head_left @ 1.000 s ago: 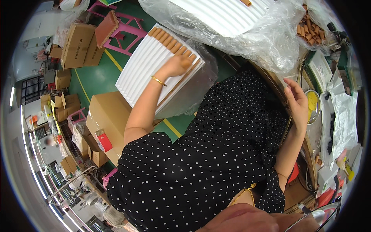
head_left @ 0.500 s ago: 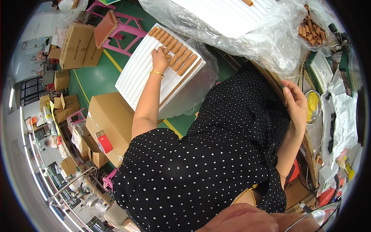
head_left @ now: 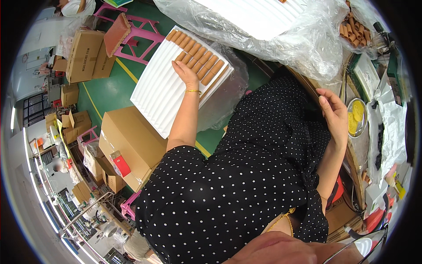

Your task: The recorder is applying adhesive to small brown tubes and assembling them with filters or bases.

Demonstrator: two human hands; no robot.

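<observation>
A white ribbed tray [head_left: 158, 94] lies tilted on a plastic-wrapped stack to my left. Two rows of tan cylinders [head_left: 200, 55] fill its far end. My left hand [head_left: 184, 71] is stretched out over the tray, lying flat with its fingertips against the near row of cylinders and gripping nothing. A gold bangle sits on that wrist. My right hand [head_left: 334, 112] is raised beside the curved table edge [head_left: 351, 163], with its fingers apart and nothing in it. My black dotted dress fills the lower middle.
A larger white tray under clear plastic [head_left: 263, 22] lies at the top, with loose tan cylinders [head_left: 351, 28] to its right. A metal dish of yellow pieces [head_left: 357, 118] sits on the table. Cardboard boxes [head_left: 127, 141] and a pink stool [head_left: 136, 42] stand on the green floor.
My left hand slid left along the tray, from the right end of the cylinder rows to their near side. My right hand stayed about where it was.
</observation>
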